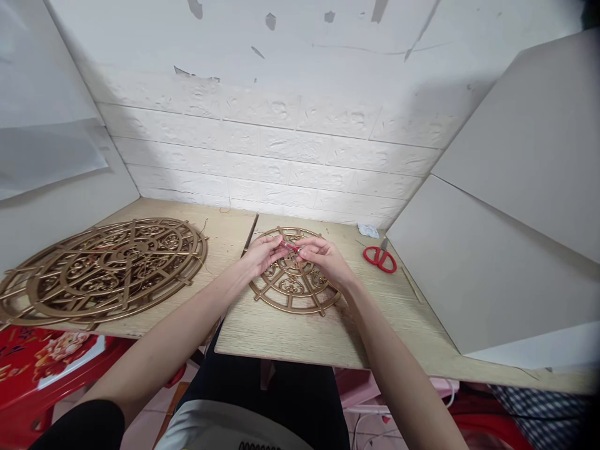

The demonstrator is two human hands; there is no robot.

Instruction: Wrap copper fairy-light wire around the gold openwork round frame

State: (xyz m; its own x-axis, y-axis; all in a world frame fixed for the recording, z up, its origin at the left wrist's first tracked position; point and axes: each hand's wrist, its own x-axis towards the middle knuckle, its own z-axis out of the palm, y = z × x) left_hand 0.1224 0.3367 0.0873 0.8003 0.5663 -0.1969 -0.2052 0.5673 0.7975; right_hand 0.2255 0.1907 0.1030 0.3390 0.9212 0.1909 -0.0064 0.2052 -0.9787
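Note:
Above a round gold openwork panel (291,287), my two hands meet at a small slim red-and-silver piece (291,247). The fingers of my left hand (266,253) are closed on its left end. At the other end, my right hand (323,255) pinches it between thumb and fingers. What kind of piece it is cannot be made out at this size. The panel lies flat on the table, with scrolls and spokes inside its rings. My hands cover part of its upper half.
A stack of larger gold openwork panels (117,269) lies at the left. Red-handled scissors (379,259) rest at the right, near a small pale packet (368,230). White boards (506,250) flank the table (281,340); a brick-patterned wall (290,144) stands behind.

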